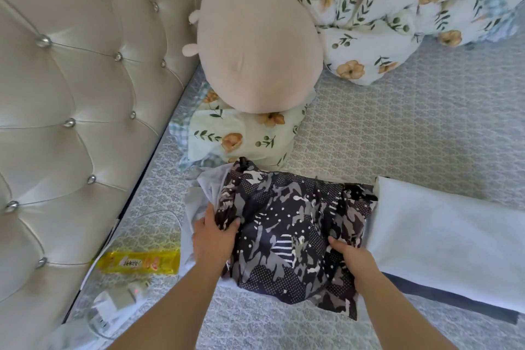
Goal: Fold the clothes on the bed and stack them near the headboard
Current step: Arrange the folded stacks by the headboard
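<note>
A folded garment with a dark grey, black and white camouflage print (287, 224) lies on the patterned bed sheet (397, 133), resting on top of a white garment (204, 190). My left hand (214, 239) grips the printed garment's left edge, thumb on top. At its lower right side, my right hand (352, 260) holds the fabric, fingers curled under the fold. A folded white cloth (443, 239) lies just to the right. The tufted cream headboard (71, 88) stands along the left.
A round beige plush toy (255, 42) sits on a floral pillow (241, 136) behind the clothes. A bunched floral duvet (397, 8) fills the far right. A yellow packet (139, 261), a white charger with cable (119, 298) and a clear round object lie at the lower left.
</note>
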